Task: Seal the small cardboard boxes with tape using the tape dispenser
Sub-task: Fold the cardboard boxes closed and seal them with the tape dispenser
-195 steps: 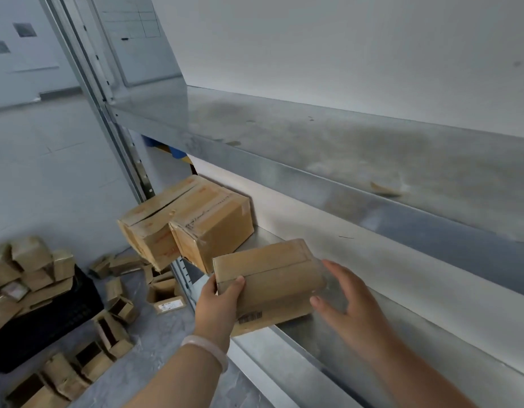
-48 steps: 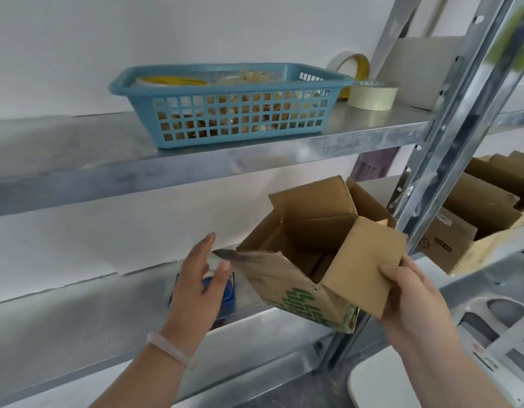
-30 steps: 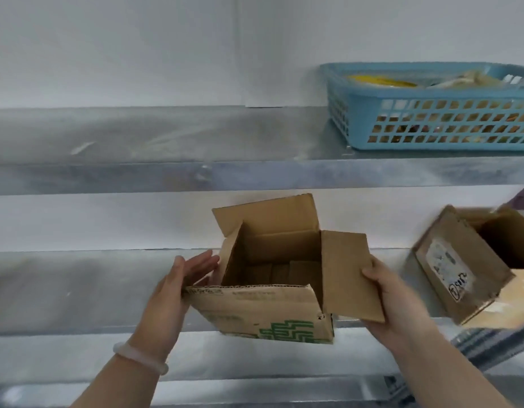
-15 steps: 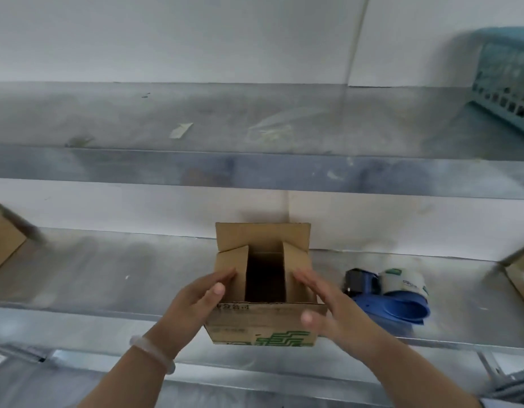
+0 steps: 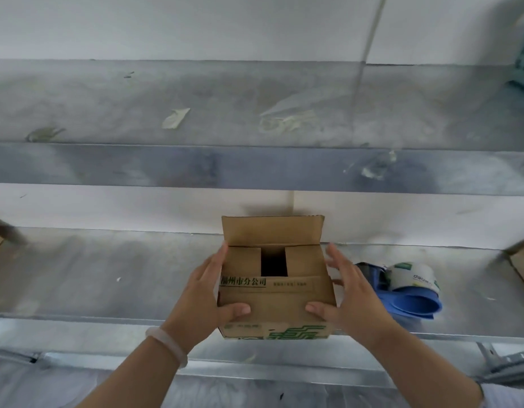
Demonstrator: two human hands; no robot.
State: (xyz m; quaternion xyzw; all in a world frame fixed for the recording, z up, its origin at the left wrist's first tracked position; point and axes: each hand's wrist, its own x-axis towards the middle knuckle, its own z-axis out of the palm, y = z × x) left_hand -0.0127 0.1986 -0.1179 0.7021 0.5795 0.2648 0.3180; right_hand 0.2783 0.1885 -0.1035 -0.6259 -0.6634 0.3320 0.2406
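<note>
Both thumbs lie flat on the near flap of the small cardboard box (image 5: 275, 301), the left thumb (image 5: 237, 310) near its left corner and the right thumb (image 5: 315, 308) near its right. The left hand (image 5: 200, 298) has its fingers (image 5: 216, 263) straight and together, laid along the box's left side up to the top edge. The right hand (image 5: 352, 298) keeps its fingers (image 5: 337, 260) straight but fanned beside the right side; from here I cannot tell whether they touch the cardboard. Neither hand is curled round anything; they bracket the box between them.

The box sits at the front edge of the lower metal shelf (image 5: 107, 275). Its near flap is folded down, the two side flaps are folded in with a dark gap between them, and the back flap (image 5: 272, 231) stands upright against the wall. There is green print on the front face.

A pale bracelet (image 5: 166, 343) circles the left wrist. Just right of the right hand, the blue tape dispenser (image 5: 411, 301) lies on the same shelf, carrying a roll of clear tape (image 5: 417, 276). Scraps of tape (image 5: 175, 117) litter the upper shelf (image 5: 78, 98). The corner of another box (image 5: 523, 266) shows at the far right.
</note>
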